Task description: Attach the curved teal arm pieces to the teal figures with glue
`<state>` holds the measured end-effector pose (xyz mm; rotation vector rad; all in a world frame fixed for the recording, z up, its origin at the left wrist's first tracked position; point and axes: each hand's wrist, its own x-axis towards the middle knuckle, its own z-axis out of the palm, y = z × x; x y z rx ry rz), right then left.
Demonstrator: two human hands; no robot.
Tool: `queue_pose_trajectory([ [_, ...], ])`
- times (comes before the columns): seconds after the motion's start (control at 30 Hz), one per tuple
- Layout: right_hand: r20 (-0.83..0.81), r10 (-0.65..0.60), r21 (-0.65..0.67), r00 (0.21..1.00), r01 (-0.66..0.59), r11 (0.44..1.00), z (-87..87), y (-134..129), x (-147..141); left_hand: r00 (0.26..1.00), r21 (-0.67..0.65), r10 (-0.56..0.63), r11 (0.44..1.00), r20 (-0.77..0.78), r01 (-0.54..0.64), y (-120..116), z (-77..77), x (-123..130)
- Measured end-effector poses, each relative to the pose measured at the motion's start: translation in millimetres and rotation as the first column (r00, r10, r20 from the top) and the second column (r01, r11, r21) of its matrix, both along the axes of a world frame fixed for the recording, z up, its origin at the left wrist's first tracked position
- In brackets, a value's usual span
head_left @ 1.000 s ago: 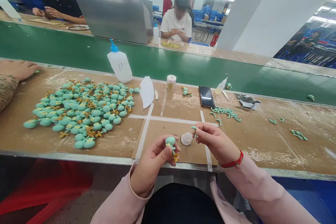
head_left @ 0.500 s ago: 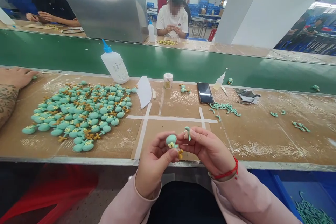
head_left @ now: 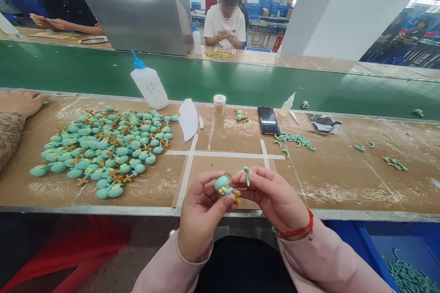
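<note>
Between the thumb and fingers of my left hand (head_left: 202,215) is a small figurine (head_left: 222,185) with a round turquoise head, pale yellow eyes and a mustard-coloured lower part. My right hand (head_left: 275,194) pinches a thin curved turquoise piece (head_left: 246,176), held upright close to the figurine but apart from it. Both hands are over the near edge of the cardboard-covered table, their fingertips almost meeting. Similar curved turquoise pieces (head_left: 295,140) lie in a loose heap beyond my right hand. A large pile of like figurines (head_left: 110,146) spreads to the left.
A glue bottle (head_left: 149,84) with a blue tip, a white tub (head_left: 219,105), a phone (head_left: 268,120) and a small dropper bottle (head_left: 287,104) line the table's far side. Behind runs a green belt (head_left: 240,73). Another person's forearm (head_left: 12,123) rests at left. A blue bin (head_left: 405,256) stands lower right.
The figurine has turned slightly in my left hand, and its head sits a little further left. My right hand keeps its pinch on the curved piece. A figurine on the belt has shifted slightly right.
</note>
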<state>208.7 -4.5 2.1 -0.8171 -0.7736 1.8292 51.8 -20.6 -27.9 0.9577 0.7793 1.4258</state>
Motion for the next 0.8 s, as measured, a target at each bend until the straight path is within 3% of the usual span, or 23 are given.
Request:
queue_pose_trajectory([
  [0.27, 0.176, -0.124, 0.178, 0.977, 0.093, 0.980, -5.0, -6.7, -2.0, 1.000, 0.013, -0.021, 1.000, 0.008, 0.020, -1.0, 0.7, 1.7],
  [0.6, 0.236, -0.145, 0.213, 0.961, 0.094, 0.973, -3.4, -7.8, -5.2, 1.000, 0.013, 0.007, 1.000, -0.007, -0.007, -0.4, 1.7, 3.3],
  [0.8, 0.301, -0.181, 0.300, 0.936, 0.088, 0.950, -2.4, -8.5, -6.3, 1.000, -0.003, 0.021, 1.000, 0.001, -0.021, -1.9, 2.8, 3.7],
])
